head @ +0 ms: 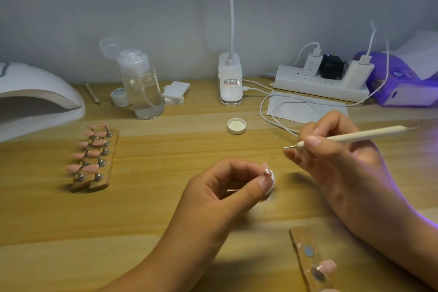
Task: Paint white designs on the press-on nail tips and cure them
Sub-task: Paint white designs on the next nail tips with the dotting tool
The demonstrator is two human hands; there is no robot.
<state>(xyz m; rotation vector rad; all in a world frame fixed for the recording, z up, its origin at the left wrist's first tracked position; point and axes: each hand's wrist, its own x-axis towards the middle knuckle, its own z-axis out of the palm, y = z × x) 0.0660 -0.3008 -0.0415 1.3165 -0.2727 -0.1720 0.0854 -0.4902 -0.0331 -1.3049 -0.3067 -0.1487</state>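
Left hand (pixel 220 187) pinched nail tip (pixel 266 169), raised just beside pot (pixel 271 186), likely steadying it for painting. Right hand (pixel 331 149) gripped pen (pixel 350 136) pencil-style, point near nail tip, apart. Other tips (pixel 90 168) sat on rack (pixel 113 147) left.

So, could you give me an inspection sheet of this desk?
Surface: wooden table.
Job's things: pink tips on rack at left; curing lamp far left; spare tip on strip near right; white pot by left thumb.
Clutter: bottle, jar, pads, lid, tissue pack.
Grips: left hand pinches held tip; right hand holds pen.
Cables: white cables loop from power strip.
Surroundings: grey wall; desk lamp.
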